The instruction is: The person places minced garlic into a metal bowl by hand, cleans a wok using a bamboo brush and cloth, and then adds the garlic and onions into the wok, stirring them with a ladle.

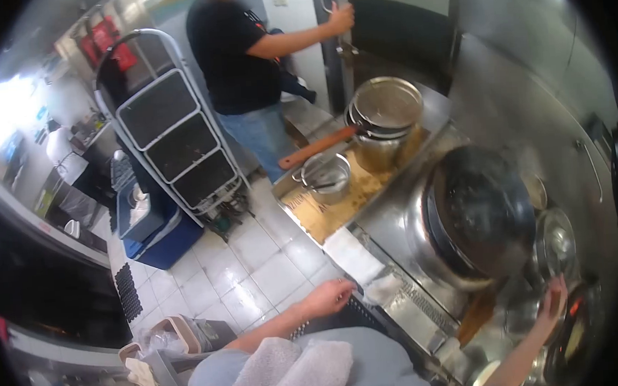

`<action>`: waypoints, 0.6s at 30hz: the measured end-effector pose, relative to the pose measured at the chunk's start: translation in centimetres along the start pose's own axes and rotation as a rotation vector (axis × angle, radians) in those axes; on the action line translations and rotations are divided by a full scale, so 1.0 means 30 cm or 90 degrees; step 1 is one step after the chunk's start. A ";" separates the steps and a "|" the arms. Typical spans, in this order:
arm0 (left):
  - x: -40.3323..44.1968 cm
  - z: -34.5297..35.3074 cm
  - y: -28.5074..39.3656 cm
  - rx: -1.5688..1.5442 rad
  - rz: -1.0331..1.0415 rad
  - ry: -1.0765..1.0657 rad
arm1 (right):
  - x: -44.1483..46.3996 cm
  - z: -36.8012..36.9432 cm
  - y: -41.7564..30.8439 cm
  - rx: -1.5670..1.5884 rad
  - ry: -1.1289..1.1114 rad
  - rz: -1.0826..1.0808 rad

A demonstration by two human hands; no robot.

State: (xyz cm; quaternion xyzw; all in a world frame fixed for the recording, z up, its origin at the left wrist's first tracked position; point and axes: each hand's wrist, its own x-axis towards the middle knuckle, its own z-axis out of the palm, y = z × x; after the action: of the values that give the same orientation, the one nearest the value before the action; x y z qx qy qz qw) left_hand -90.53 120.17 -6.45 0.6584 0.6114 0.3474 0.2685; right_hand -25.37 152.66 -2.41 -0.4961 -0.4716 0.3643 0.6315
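Observation:
My left hand (332, 297) is over the front edge of the cooking range, its fingers curled in. Whatever it may hold is hidden. Beside it lies a crumpled white cloth (382, 288) on the range's front ledge. On the right, my right hand (553, 301) reaches up with its fingers stretched out. Its fingertips are close to the lower rim of a round metal lid (558, 240); whether they touch, I cannot tell. Between my hands and farther back stands a large steel pot (425, 237) with a dark, round pan-like piece (485, 210) tilted at its top.
Farther along, cardboard (318, 219) bears a small pot (327, 175) and a stack topped by a round strainer (388, 103), with a wooden handle (318, 148) jutting out. A person in black (230, 63) holds a door handle. A stepladder (171, 134) and blue bin (162, 239) stand left.

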 end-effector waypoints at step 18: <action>0.318 0.030 0.125 -0.229 0.235 -0.269 | -0.654 0.183 -0.447 0.146 -0.099 0.378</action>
State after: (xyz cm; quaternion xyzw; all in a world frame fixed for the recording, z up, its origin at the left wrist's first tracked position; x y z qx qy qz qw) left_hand -87.39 129.28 -2.84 0.7576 0.3411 0.3484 0.4340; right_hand -36.42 132.75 6.35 -0.5085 -0.3089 0.6200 0.5115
